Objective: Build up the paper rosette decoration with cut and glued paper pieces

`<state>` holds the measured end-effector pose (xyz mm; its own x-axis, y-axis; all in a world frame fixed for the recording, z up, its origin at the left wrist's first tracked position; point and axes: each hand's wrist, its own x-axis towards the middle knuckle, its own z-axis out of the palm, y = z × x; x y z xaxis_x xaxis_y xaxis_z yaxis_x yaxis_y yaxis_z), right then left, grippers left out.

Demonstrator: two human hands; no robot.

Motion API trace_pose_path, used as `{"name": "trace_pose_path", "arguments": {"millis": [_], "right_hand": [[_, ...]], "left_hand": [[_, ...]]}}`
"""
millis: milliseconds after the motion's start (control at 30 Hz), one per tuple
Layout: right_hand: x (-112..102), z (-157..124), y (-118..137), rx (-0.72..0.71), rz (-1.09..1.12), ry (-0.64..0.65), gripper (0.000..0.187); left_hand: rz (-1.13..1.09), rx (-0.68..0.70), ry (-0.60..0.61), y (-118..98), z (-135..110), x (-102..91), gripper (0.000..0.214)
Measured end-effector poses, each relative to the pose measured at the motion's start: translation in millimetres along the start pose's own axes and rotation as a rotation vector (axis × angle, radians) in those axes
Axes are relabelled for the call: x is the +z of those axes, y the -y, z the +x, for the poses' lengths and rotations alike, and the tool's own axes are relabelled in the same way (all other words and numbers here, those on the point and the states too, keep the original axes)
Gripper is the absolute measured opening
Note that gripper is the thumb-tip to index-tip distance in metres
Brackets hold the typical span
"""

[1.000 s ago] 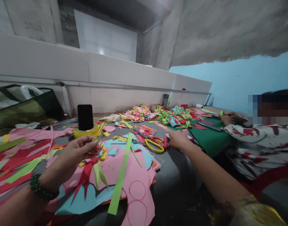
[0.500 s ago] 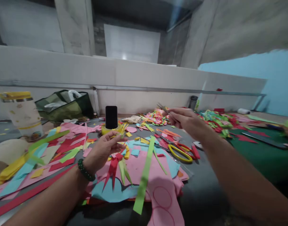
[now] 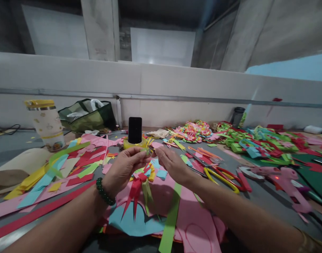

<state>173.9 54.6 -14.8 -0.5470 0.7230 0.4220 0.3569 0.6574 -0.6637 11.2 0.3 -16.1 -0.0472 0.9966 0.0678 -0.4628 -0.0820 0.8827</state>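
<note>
My left hand [image 3: 130, 163], with a dark green bead bracelet at the wrist, pinches a small light-green piece [image 3: 144, 150]. Close against it, my right hand [image 3: 170, 161] is closed around a thin pointed metal tool [image 3: 152, 149]; fingers hide most of it, so its exact kind is unclear. Below the hands lies a paper decoration with a yellow ring [image 3: 152, 172], red pointed tails [image 3: 134, 191] and pale green tails [image 3: 147, 195]. It rests on pink sheets [image 3: 161, 195] and a light-blue sheet [image 3: 134, 225]. A long green strip [image 3: 171, 214] lies across the pink.
A phone [image 3: 135, 130] stands in a yellow tape roll [image 3: 129, 144]. Scissors with yellow [image 3: 221, 179] and red handles lie right, beside a pink glue gun [image 3: 290, 184]. Coloured strips, a tumbler [image 3: 46, 124] and a green bag [image 3: 89, 119] are left. Colourful finished pieces [image 3: 195, 130] pile up behind.
My right hand has come down and left with the metal tool, from above the table's back to my left hand. The view has turned right, bringing the glue gun into sight.
</note>
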Motion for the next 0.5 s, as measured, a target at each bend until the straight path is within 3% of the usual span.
{"name": "trace_pose_path", "arguments": {"millis": [500], "right_hand": [[-0.3, -4.6, 3.8, 0.021, -0.024, 0.038, 0.037]], "left_hand": [[0.088, 0.027, 0.015, 8.0, 0.7, 2.8, 0.023]]}}
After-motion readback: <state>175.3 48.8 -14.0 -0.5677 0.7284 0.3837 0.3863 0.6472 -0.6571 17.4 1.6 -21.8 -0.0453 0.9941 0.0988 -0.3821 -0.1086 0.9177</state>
